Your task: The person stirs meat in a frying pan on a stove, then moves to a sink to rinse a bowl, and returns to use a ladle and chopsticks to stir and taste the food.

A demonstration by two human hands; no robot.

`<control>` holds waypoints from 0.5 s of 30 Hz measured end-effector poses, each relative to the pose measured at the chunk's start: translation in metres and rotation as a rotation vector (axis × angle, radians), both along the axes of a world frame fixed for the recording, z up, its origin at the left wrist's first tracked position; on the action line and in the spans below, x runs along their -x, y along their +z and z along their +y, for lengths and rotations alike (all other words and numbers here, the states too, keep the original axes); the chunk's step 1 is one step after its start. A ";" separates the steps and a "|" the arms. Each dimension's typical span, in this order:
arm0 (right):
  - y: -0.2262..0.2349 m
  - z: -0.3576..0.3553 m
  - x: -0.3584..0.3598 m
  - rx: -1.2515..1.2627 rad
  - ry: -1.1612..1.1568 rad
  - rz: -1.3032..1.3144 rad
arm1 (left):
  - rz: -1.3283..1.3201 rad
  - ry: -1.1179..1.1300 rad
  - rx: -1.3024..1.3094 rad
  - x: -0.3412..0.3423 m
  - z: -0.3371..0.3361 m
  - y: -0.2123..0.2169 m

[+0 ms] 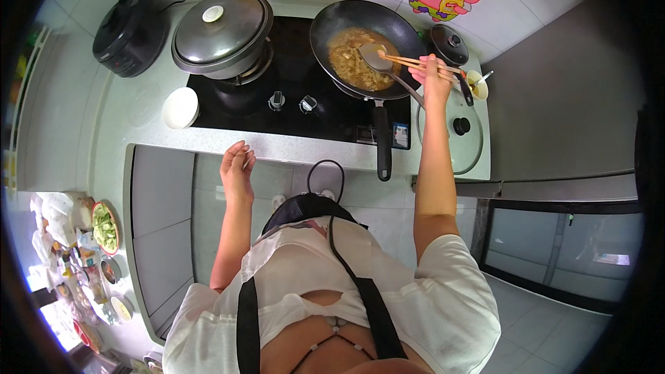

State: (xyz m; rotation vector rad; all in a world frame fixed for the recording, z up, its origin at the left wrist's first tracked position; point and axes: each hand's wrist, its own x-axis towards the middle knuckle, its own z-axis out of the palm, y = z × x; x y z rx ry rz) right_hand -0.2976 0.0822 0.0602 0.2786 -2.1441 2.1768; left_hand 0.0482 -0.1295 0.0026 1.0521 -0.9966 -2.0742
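I see my right hand (pixel 434 77) stretched out over the right end of the cooktop (pixel 291 90), closed around a pair of wooden chopsticks (pixel 409 61) together with the long handle of a metal spatula (pixel 377 59); the chopstick tips and the spatula blade both reach into the black wok (pixel 364 45), over the brown, saucy food (pixel 353 62) that fills its bottom. The wok sits on the right burner, its long black handle (pixel 382 142) pointing back toward me and hanging past the front edge of the table (pixel 159 138). My left hand (pixel 237 166) hangs free in front of the table's front edge, fingers loosely spread and holding nothing. Just right of my right hand, a small yellow bowl (pixel 477 85) with a spoon in it stands near the right edge of the table, a small dark pot lid (pixel 449 43) lies behind it, and a large glass lid (pixel 460 135) lies flat at the front right corner. On the left burner stands a big pot under a grey metal lid (pixel 222 28). A white bowl (pixel 180 107) rests just left of the cooktop, and a black rice cooker (pixel 128 33) stands at the far left corner.
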 end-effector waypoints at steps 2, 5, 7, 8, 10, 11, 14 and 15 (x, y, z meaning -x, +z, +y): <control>-0.001 0.001 0.000 -0.166 0.033 -0.027 | 0.005 -0.012 0.006 -0.001 -0.002 0.000; 0.007 0.000 -0.015 -0.021 0.048 0.012 | -0.025 -0.002 0.002 -0.007 -0.003 0.003; 0.019 -0.004 -0.027 0.071 0.065 0.017 | -0.010 -0.024 0.009 -0.009 -0.007 -0.004; 0.017 -0.005 -0.029 0.037 0.065 0.011 | -0.003 -0.043 0.011 -0.010 -0.009 -0.004; 0.013 -0.005 -0.034 -0.032 0.063 0.000 | 0.012 -0.069 0.012 -0.009 -0.010 -0.002; 0.017 -0.007 -0.043 -0.024 0.054 -0.018 | 0.018 -0.076 0.011 -0.010 -0.011 -0.001; 0.043 -0.006 -0.077 0.187 0.071 -0.022 | 0.021 -0.075 -0.004 -0.010 -0.012 0.006; 0.053 -0.005 -0.090 0.280 0.098 0.013 | 0.029 -0.085 -0.011 -0.010 -0.014 0.005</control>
